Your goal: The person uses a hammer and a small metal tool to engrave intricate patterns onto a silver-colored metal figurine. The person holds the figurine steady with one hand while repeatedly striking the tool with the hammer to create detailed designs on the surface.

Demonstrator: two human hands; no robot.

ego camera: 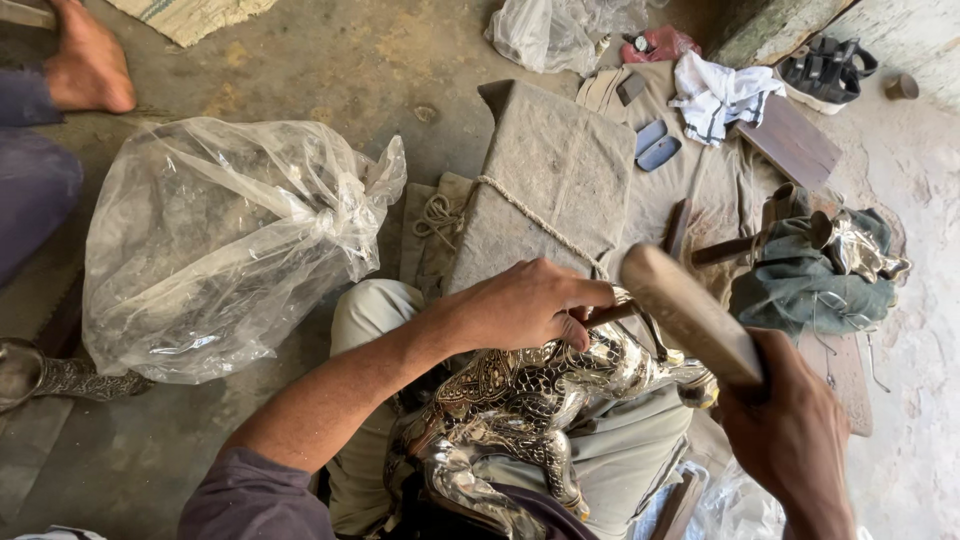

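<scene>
Left hand (525, 305) gripped a punch (608, 313) on the silver figurine (520, 400); right hand (790, 430) clenched the wooden mallet (690, 315) (figurine's near end cut off).

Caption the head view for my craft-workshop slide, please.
Left hand steadies a thin tool on an ornate silver metal animal figure in the lap while right hand grips a wooden mallet.

We see a large clear plastic bag (215, 240), knotted and crinkled, on the floor at left. A second clear plastic bag (555, 30) lies at the top. No labels, signs or screens show.
</scene>
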